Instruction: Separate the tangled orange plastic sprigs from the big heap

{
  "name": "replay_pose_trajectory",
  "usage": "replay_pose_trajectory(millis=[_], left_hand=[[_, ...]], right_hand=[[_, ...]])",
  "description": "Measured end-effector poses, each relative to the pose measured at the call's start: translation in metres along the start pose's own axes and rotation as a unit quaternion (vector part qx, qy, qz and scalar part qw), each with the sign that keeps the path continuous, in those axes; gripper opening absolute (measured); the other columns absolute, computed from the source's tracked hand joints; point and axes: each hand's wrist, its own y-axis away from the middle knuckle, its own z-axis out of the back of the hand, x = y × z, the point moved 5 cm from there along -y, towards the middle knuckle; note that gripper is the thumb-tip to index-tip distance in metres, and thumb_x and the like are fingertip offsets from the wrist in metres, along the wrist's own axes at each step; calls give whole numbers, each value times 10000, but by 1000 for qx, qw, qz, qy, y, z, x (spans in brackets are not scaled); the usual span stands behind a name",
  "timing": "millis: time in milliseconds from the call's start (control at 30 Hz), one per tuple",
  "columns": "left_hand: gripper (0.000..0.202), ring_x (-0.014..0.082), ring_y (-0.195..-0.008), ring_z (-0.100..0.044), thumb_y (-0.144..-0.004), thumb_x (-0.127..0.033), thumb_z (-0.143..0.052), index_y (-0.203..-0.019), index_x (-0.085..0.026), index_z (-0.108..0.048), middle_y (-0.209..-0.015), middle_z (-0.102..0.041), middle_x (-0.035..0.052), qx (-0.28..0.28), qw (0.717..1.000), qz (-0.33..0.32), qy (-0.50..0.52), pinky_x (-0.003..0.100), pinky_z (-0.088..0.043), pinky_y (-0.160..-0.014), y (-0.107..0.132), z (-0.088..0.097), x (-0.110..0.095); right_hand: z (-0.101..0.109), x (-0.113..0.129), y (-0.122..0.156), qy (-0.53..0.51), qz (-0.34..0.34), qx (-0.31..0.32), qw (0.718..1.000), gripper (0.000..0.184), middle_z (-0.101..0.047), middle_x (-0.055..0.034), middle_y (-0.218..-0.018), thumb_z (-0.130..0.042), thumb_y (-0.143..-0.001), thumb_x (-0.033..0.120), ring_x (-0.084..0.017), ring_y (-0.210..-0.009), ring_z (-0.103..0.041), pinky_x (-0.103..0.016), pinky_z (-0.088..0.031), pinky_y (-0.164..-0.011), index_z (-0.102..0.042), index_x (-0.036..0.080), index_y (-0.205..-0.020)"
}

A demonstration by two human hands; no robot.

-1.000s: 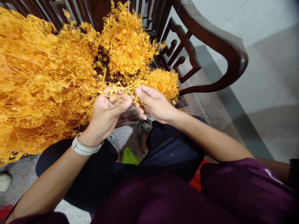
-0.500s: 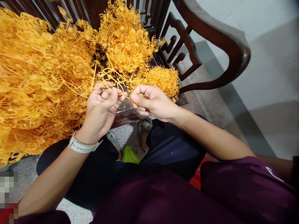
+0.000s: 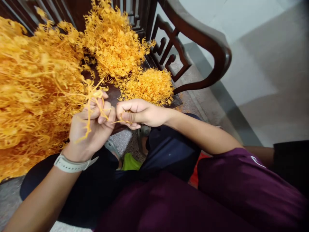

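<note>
My left hand (image 3: 83, 135), with a pale watch strap (image 3: 70, 165) at the wrist, is closed around a thin, branching yellow-orange plastic stem (image 3: 88, 122). Some of its branches hang down over the palm. Close beside it, nearly touching, my right hand (image 3: 147, 112) has thumb and fingers pinched on thin yellow ends of the plastic. How these ends join the stem is partly hidden by the fingers. A large heap of similar plastic sprigs (image 3: 33, 96) lies directly left of my left hand. Beyond my right hand sits a small pile of yellow tips (image 3: 153, 85).
Another tall heap of yellow sprigs (image 3: 116, 45) stands farther back on the dark wooden seat (image 3: 112, 93). A curved wooden armrest (image 3: 205, 29) rises on the right. Below my hands are my shoes and a bright green item (image 3: 130, 161) on the speckled floor.
Both hands have moved left and lower in view and closer together. My left fingers have curled in, and the stem now hangs over the palm. The whole view has shifted slightly.
</note>
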Motion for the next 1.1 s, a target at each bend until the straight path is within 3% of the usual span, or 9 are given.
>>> replay_pose_trajectory(millis=[167,300,367,467,533,633,700,800,1100], left_hand=[[285,48,-421,-413,-1097,-49,-398,-979,-161,-632,-601,-309,-78,20,998,9,52,109,-315,-388,-2,9,-20],[378,55,-447,-422,-1132,-80,-319,-888,-155,-597,-581,-294,-65,-7,999,-47,-2,133,-390,-446,-6,7,-42],[408,65,-453,-385,-1165,-135,-321,-864,-153,-595,-571,-297,-63,-21,998,-47,-37,148,-390,-446,-8,7,-45],[386,93,-489,-382,-1154,-181,-398,-804,-167,-561,-568,-324,-51,-38,996,-24,-72,187,-426,-462,-9,9,-38],[351,110,-516,-414,-1100,-170,-488,-751,-185,-513,-573,-355,-37,-63,994,-2,-84,207,-453,-475,-10,12,-32],[315,133,-524,-431,-1027,-154,-569,-720,-199,-516,-570,-376,-26,-100,989,14,-104,230,-478,-474,-11,14,-26],[268,141,-521,-432,-1006,-126,-566,-747,-195,-576,-572,-396,-25,-114,986,10,-121,235,-491,-466,-13,12,-25],[247,147,-531,-474,-997,-83,-532,-802,-171,-656,-624,-493,-6,-138,979,1,-147,238,-501,-445,-15,7,-24],[346,145,-517,-447,-1007,-61,-474,-743,-164,-673,-629,-480,8,-136,972,29,-187,244,-483,-426,-17,7,-16]], right_hand=[[-2,9,4,52,38,41,997,343,-549,26,-848,-697,-1131,415,-47,-639,-480,-194,-410,-595,-553,164,-946],[30,45,13,154,47,-117,980,340,-543,46,-816,-728,-1102,453,-46,-592,-416,-176,-309,-513,-534,199,-987],[64,73,28,251,54,-233,938,308,-559,44,-783,-741,-1082,440,-66,-589,-429,-190,-302,-505,-552,211,-1000],[124,111,65,416,39,-397,817,151,-575,24,-758,-735,-1055,294,-103,-628,-458,-227,-350,-545,-610,216,-1023],[161,121,89,494,-12,-445,747,115,-590,-7,-767,-706,-1014,161,-128,-690,-486,-258,-396,-596,-623,204,-946],[199,117,116,532,-130,-466,695,191,-573,-20,-724,-639,-918,9,-144,-691,-500,-292,-416,-608,-628,186,-848],[208,109,125,512,-199,-479,685,191,-548,-4,-678,-613,-916,8,-145,-637,-529,-300,-441,-583,-621,188,-852],[205,101,124,472,-239,-481,699,124,-568,4,-660,-613,-963,78,-170,-606,-613,-320,-509,-573,-615,195,-923],[201,108,117,461,-127,-477,738,97,-605,-29,-840,-653,-973,170,-166,-707,-628,-326,-539,-627,-611,194,-1058]])
